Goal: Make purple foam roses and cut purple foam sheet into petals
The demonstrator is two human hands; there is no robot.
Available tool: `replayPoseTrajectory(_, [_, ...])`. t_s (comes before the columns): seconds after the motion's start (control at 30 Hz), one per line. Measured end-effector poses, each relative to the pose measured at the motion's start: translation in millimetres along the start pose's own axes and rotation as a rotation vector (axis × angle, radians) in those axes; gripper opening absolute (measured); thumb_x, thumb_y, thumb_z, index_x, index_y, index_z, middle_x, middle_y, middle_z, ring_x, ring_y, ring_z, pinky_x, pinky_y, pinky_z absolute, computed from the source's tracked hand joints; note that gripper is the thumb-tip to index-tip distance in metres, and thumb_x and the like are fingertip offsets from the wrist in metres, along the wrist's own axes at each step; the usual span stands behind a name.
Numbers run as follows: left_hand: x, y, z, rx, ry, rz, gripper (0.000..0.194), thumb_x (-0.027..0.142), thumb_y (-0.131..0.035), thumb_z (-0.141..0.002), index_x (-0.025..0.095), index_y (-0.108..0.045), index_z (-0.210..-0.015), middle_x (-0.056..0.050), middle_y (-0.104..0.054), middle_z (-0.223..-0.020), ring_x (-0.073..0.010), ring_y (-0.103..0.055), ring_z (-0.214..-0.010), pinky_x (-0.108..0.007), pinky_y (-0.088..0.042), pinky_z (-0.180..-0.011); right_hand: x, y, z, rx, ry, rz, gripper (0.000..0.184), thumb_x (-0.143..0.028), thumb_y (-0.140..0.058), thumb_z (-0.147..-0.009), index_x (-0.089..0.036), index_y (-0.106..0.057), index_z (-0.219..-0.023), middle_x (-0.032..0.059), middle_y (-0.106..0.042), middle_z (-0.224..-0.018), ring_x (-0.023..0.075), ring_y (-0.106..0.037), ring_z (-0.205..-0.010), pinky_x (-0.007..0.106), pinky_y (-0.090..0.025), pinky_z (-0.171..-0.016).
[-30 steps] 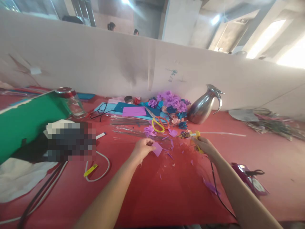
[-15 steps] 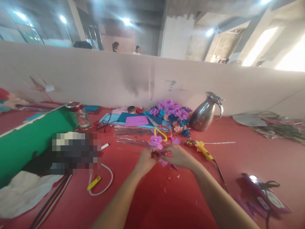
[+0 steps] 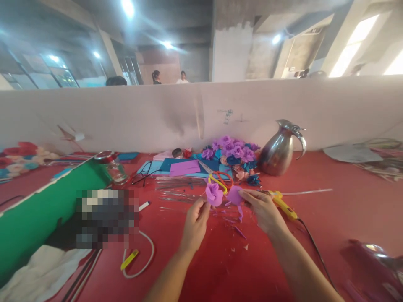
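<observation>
1. As the head view looks forward and down, the left hand [image 3: 195,224] holds up a purple flower [image 3: 214,194] between thumb and forefinger, its open petals facing inward, over the middle of the red surface [image 3: 217,272].
2. In the same view, the right hand [image 3: 265,211] reaches in from the other side, its fingers narrowed on the edge of a flat purple petal [image 3: 234,195]. The petal is near the flower but apart from it; whether it is lifted clear, I cannot tell.
3. Just beyond both pieces lie scissors [image 3: 214,173] with one yellow and one orange handle loop, blades pointing away onto stacked sheets, among them a purple sheet [image 3: 184,168].
4. Beside the right hand rests a yellow glue gun [image 3: 286,207], its tip partly hidden, with a dark cord trailing toward the near edge.
5. Purple scraps [image 3: 239,232] are scattered below the held pieces.
6. Farther back, a heap of paper flowers [image 3: 231,149], mostly purple, sits near the low wall [image 3: 141,113], with a metal jug [image 3: 277,154] upright just to its right.
</observation>
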State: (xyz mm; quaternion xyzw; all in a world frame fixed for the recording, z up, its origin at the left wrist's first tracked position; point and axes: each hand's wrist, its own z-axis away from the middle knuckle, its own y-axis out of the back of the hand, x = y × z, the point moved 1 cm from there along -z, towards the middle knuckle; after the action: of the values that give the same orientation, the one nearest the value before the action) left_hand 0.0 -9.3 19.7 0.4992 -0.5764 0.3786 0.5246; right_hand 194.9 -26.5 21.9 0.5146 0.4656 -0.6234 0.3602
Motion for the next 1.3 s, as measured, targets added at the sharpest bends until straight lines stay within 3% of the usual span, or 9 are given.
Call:
replayPoseTrajectory(0.1, [1.7,-1.0,0.9,0.016,0.018,0.021,0.028,0.041,-0.052,-0.085,0.018,-0.068,-0.083,-0.001,-0.061,-0.067,-0.0128,-0.051,-0.064,-0.023,-0.04,-0.064,-2.0,-0.3,1.9,0.026,-0.034,-0.13,0.026,-0.042,-0.079,-0.061,-0.019,-0.076,-0.074,0.004,-0.073,-0.071,0.0171,-0.064,-0.067,0.029,-0.048,-0.067])
replayPoseTrajectory(0.3, [-2.0,-4.4,2.4,0.083,0.046,0.185,0.026,0.037,-0.065,-0.076,0.018,-0.073,-0.092,-0.005,-0.073,-0.087,-0.0218,-0.063,-0.088,-0.032,-0.046,-0.085,-6.6,-5.9,7.5,0.049,-0.035,-0.218,0.025,-0.04,-0.081,-0.058,-0.019,-0.076,-0.071,0.0035,-0.073,-0.07,0.0167,-0.063,-0.064,0.029,-0.049,-0.066])
replayPoseTrajectory(0.47, [-2.7,-5.2,1.4,0.133,0.012,0.246,0.023,0.03,-0.068,-0.073,0.021,-0.074,-0.093,-0.002,-0.074,-0.091,-0.0214,-0.061,-0.098,-0.032,-0.042,-0.093,-7.2,-11.3,10.2,0.033,-0.056,-0.27,0.026,-0.039,-0.082,-0.056,-0.019,-0.076,-0.071,0.0034,-0.072,-0.067,0.017,-0.063,-0.064,0.03,-0.049,-0.066])
replayPoseTrajectory(0.77, [-12.1,-7.2,-3.1,0.192,0.208,0.36,0.02,0.033,-0.077,-0.062,0.018,-0.075,-0.075,-0.003,-0.072,-0.072,-0.0144,-0.062,-0.069,-0.027,-0.048,-0.071,-5.0,-30.1,20.6,0.088,-0.083,-0.424,0.022,-0.035,-0.082,-0.057,-0.018,-0.075,-0.071,0.0036,-0.071,-0.068,0.0153,-0.061,-0.064,0.026,-0.048,-0.061])
replayPoseTrajectory(0.97, [-7.3,-11.0,-2.1,0.187,0.243,0.36,0.022,0.031,-0.078,-0.059,0.017,-0.075,-0.076,-0.004,-0.073,-0.073,-0.0141,-0.063,-0.069,-0.028,-0.049,-0.073,0.9,-38.8,25.9,0.16,-0.148,-0.558,0.021,-0.031,-0.083,-0.055,-0.018,-0.074,-0.07,0.0026,-0.071,-0.07,0.0134,-0.061,-0.064,0.025,-0.049,-0.06])
replayPoseTrajectory(1.3, [-6.6,-14.8,1.1,0.13,0.235,0.296,0.017,0.029,-0.076,-0.064,0.018,-0.075,-0.077,-0.001,-0.072,-0.072,-0.0139,-0.062,-0.069,-0.027,-0.048,-0.072,-0.8,-47.2,32.1,0.115,-0.198,-0.653,0.019,-0.029,-0.082,-0.058,-0.016,-0.074,-0.07,0.0015,-0.071,-0.072,0.0085,-0.059,-0.061,0.019,-0.049,-0.058])
